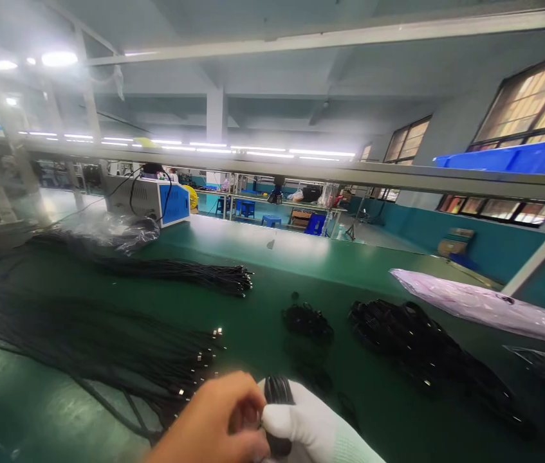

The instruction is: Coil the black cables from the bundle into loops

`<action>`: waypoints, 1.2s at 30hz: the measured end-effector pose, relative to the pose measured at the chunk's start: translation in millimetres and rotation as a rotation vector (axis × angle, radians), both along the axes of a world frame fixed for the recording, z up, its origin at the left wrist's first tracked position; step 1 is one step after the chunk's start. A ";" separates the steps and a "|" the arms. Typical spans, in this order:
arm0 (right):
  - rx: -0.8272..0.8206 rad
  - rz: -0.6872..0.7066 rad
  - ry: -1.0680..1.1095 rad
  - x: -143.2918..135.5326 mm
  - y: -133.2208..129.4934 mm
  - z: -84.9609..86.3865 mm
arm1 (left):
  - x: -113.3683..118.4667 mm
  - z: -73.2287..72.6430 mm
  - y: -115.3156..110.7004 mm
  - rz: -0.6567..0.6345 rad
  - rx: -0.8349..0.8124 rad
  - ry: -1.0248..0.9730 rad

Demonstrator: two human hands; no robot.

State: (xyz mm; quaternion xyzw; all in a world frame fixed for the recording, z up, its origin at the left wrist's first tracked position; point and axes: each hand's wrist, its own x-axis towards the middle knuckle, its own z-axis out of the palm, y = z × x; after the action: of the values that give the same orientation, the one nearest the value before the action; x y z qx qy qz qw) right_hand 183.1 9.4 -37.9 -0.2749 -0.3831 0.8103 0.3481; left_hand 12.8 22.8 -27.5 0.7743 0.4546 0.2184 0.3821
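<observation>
A coiled black cable is at the bottom centre, gripped by my right hand, which wears a white glove with its thumb across the loops. My bare left hand meets it from the left, fingers curled and pinched at the coil's edge; what lies between the fingertips is hidden. To the left, long black cables with small shiny metal ends spread over the green table. Behind them lies another cable bundle. Right of centre are a small heap of black coils and a larger pile of coiled cables.
A blue and grey machine stands at the back left beside clear plastic bags. A pinkish plastic bag lies at the right. A rail crosses above the table, with a blue bin on its right end.
</observation>
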 end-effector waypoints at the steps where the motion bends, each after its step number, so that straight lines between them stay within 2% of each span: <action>1: -0.001 0.021 -0.056 1.6 -0.3 0.2 | -1.0 2.5 2.8 0.033 -0.037 -0.058; 3: 0.090 0.051 -0.202 3.0 -0.6 2.8 | 0.2 5.7 7.7 0.085 -0.037 -0.135; 6: 0.235 0.075 -0.342 1.1 -0.2 8.3 | 8.6 3.6 12.0 0.083 0.024 -0.132; 11: 0.107 0.036 -0.218 -2.7 0.1 1.5 | 20.6 -5.8 17.6 0.142 0.080 -0.073; 16: -0.052 -0.064 -0.155 1.3 -1.2 -16.2 | 27.1 -15.1 29.7 0.149 -0.045 -0.081; 20: -0.023 -0.087 -0.223 5.3 1.8 -21.0 | 38.6 -23.7 34.2 0.179 -0.128 -0.132; 24: -0.015 -0.117 -0.301 8.9 6.2 -13.3 | 45.5 -30.7 36.4 0.237 -0.176 -0.165; 25: 0.013 -0.122 -0.336 10.9 7.3 -10.2 | 43.8 -31.2 39.3 0.220 -0.190 -0.176; 27: 0.067 -0.113 -0.391 17.3 9.4 -4.5 | 36.3 -29.6 50.7 0.091 -0.239 -0.165; 29: -0.007 -0.147 -0.307 27.3 11.6 -1.4 | 28.2 -25.1 69.0 -0.054 -0.223 -0.079; 31: -0.127 -0.223 -0.128 39.9 13.9 -2.2 | 27.0 -20.6 90.3 -0.097 -0.114 0.039; 33: -0.162 -0.266 0.012 52.6 16.2 -6.4 | 36.5 -19.7 108.8 -0.066 0.027 0.119; 36: -0.090 -0.189 0.166 65.7 18.6 -15.7 | 62.8 -26.8 125.4 -0.107 0.134 0.209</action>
State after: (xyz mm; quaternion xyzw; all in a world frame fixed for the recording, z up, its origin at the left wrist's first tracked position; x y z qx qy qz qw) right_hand 248.7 28.1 -53.6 -0.2569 -0.2886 0.8102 0.4408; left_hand 75.7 148.1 -54.3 0.8397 0.4344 0.1460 0.2912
